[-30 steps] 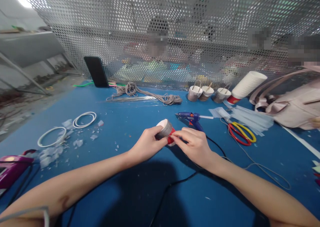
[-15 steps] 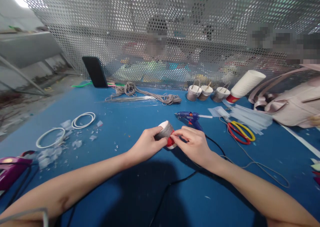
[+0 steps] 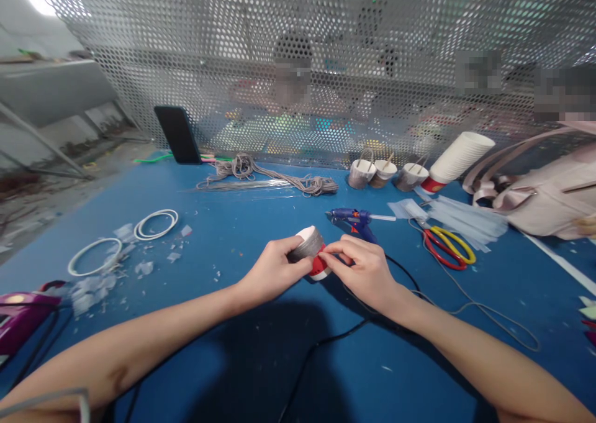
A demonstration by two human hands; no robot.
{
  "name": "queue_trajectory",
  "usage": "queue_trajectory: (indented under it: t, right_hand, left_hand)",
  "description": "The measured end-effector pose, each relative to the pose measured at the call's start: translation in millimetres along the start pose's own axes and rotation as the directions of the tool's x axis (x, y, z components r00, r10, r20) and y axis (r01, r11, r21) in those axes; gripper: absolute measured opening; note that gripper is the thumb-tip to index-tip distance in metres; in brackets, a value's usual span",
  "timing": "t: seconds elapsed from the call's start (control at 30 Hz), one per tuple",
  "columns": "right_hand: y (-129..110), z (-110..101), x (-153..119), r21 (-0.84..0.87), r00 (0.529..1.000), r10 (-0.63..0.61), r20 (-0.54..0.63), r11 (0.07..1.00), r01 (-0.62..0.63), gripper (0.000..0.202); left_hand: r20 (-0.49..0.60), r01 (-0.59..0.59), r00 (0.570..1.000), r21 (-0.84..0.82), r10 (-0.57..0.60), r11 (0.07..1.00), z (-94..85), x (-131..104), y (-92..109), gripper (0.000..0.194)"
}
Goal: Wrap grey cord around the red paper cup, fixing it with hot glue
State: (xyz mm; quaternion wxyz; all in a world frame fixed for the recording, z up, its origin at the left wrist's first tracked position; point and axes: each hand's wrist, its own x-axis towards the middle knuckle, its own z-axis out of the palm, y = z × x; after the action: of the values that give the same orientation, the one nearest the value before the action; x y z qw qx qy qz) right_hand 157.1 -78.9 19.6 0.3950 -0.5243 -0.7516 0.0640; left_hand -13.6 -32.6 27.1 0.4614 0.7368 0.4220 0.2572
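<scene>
A paper cup, red and white at one end and wrapped in grey cord round the rest, is tilted above the blue table. My left hand grips its cord-wrapped part between thumb and fingers. On the right side of the cup, my right hand is pinched against the edge of the wrapping; grey cord trails past that wrist over the table. Just behind my right hand lies a blue glue gun with a clear stick in its back.
Red and yellow scissors, plastic strips and a pink bag lie right. Wrapped cups, a cup stack, cord bundles and a phone line the perforated screen. White rings and a purple tool are left.
The cup has turned slightly, so a little more of its red end shows. Both hands keep nearly the same place.
</scene>
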Motion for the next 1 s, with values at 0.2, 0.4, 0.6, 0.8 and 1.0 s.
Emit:
queue_trajectory:
  t: [0.2, 0.4, 0.6, 0.8, 1.0]
  right_hand:
    - [-0.1, 1.5, 0.8, -0.005, 1.0, -0.021, -0.008, 1.0, 0.021, 0.016]
    - [0.7, 1.5, 0.2, 0.003, 1.0, -0.022, -0.018, 1.0, 0.022, 0.015]
    - [0.4, 1.7, -0.5, 0.028, 0.998, -0.041, -0.057, 0.999, 0.043, 0.011]
    - [1.1, 3.5, -0.3, 0.027, 0.997, -0.043, -0.062, 0.999, 0.045, 0.01]
    - [1.0, 2.9, -0.1, 0.039, 0.998, -0.04, -0.058, 0.998, 0.043, 0.009]
  left_hand:
    - [0.011, 0.001, 1.0, -0.025, -0.001, 1.0, 1.1, 0.0, 0.5, 0.012]
    - [0.016, -0.012, 1.0, -0.021, 0.013, 1.0, 1.8, -0.5, 0.1, 0.017]
    - [0.006, -0.015, 1.0, -0.003, 0.015, 1.0, 0.4, -1.4, 1.6, 0.015]
    - [0.01, -0.011, 1.0, -0.02, 0.011, 1.0, 0.2, -0.8, 3.3, 0.016]
    - [0.003, -0.03, 1.0, -0.001, 0.03, 1.0, -0.2, -1.5, 1.6, 0.018]
